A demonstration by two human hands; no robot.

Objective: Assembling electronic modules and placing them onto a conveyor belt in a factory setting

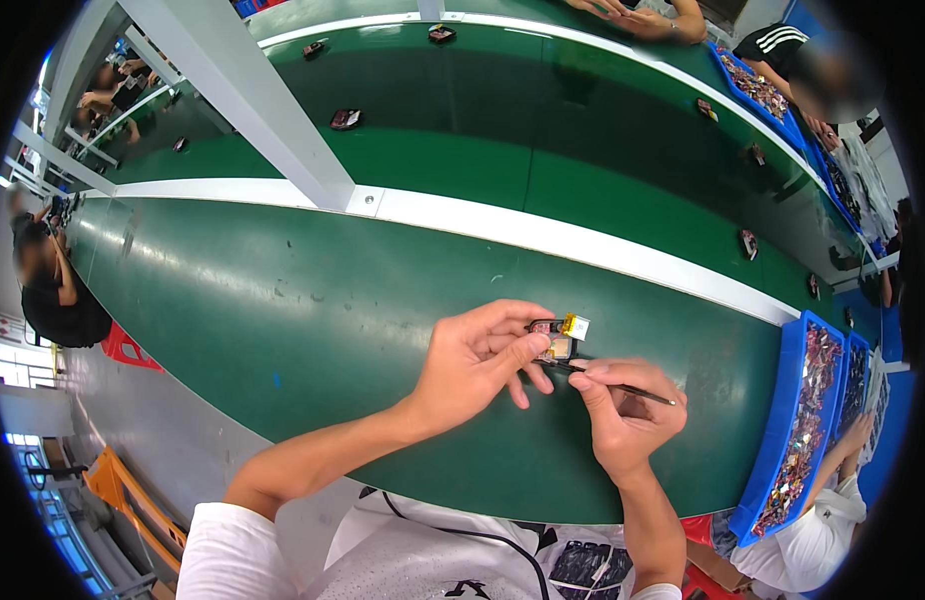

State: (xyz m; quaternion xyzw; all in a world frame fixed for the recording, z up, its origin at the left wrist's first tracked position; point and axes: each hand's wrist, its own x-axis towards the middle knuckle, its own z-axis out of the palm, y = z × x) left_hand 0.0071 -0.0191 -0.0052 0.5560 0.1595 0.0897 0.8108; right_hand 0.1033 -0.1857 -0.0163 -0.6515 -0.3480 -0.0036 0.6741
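My left hand grips a small black electronics casing between thumb and fingers, above the green bench. A pinkish circuit board shows inside the casing. At its upper right sticks out a small silver battery with yellow tape. My right hand pinches a slim black tool, one end of which reaches the casing's lower edge. The tool's far end points right, past my fingers. Whether it is tweezers or a driver I cannot make out. My fingers partly hide the casing.
The green bench spans in front of me, bordered by a white rail and a metal post. Beyond it, several small devices sit on a green belt. Blue bins of small parts stand right. Other people work around.
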